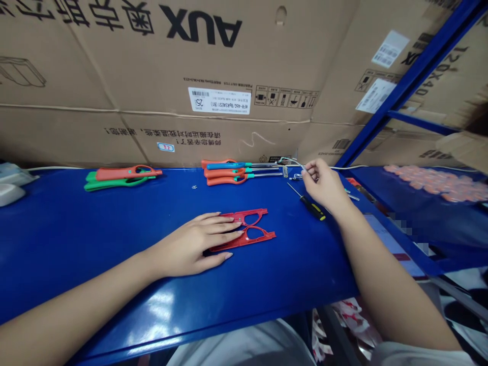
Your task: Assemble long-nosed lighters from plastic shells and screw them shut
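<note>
My left hand lies flat, fingers spread, over two red plastic lighter casing halves side by side on the blue table. Its fingers cover their left ends. At the table's back, my right hand is closed in a pinch on a thin pale wire; the far tip is hard to make out. Just below that hand rests a black and yellow screwdriver. To its left lie several stacked gas lighters, orange and blue with metal tubes. Small metal parts sit near my right fingertips.
Orange and green lighter bodies lie at the back left. Tiny white pieces are on the table. A large cardboard sheet walls off the back. A blue metal post and bagged orange parts are at right.
</note>
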Demonstrator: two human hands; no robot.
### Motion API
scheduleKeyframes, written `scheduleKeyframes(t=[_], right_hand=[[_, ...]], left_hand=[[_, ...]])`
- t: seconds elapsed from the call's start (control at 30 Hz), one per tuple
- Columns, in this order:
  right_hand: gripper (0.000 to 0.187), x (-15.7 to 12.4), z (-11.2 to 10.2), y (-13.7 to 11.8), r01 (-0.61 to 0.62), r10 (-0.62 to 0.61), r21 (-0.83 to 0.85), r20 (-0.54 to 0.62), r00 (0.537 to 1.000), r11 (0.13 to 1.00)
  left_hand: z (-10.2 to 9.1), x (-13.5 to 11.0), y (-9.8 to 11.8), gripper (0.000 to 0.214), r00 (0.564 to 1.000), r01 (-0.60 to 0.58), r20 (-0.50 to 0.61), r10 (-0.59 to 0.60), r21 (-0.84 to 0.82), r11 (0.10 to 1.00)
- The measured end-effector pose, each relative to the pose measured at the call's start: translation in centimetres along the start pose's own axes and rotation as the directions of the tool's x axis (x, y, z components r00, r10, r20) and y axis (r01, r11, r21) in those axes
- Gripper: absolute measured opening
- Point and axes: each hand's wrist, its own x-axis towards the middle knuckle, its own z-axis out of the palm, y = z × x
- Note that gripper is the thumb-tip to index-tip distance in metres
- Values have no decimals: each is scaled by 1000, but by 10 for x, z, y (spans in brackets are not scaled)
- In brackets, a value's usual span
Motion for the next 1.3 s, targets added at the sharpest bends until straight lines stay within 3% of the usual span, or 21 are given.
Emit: scheduleKeyframes(t=[0.13, 0.27, 0.43, 0.6, 0.67, 0.8, 0.93, 1.03, 1.1, 1.17, 1.3], right_hand=[[11, -9, 4, -18, 105, -105, 85, -2, 994, 991], [12, -23, 15, -38, 202, -216, 149, 84, 973, 968], [12, -40, 24, -58, 247, -268, 138, 165, 949, 959], [15, -48, 19, -67, 265, -300, 178, 211, 931, 948], [16, -50, 15, -68, 288, -333, 219, 207, 920, 932], [15, -55, 8, -71, 401, -452, 253, 193, 871, 880], [14, -60, 7, -77, 490, -541, 251, 206, 815, 835], [14, -62, 8, -78, 552, -601, 249, 223, 767, 796], [15, -61, 8, -77, 598, -644, 243, 223, 731, 763], [15, -61, 9, -76, 634, -674, 231, 215, 707, 738], [15, -60, 9, -74, 652, -685, 212, 200, 700, 728]], left_hand=[[-5, -1, -5, 48, 999, -12, -41, 12, 10, 1000], [-7, -3, -13, 43, 996, -1, -89, 3, 24, 1000], [-11, -6, -18, 34, 986, -34, -159, 47, 84, 996], [-14, -7, -16, 26, 963, -70, -250, 100, 125, 990], [-13, -6, -12, 28, 928, -37, -365, 69, 95, 995], [-9, -2, -1, 28, 809, 43, -586, -36, -3, 999], [-4, 1, 10, 32, 745, 91, -658, -113, -67, 994], [-2, 1, 14, 33, 705, 94, -702, -104, -53, 994], [-3, 1, 15, 29, 706, 63, -706, -54, -13, 998], [-3, 0, 14, 28, 733, 28, -680, -11, 14, 1000], [-2, -1, 12, 40, 792, 11, -611, 6, 24, 1000]])
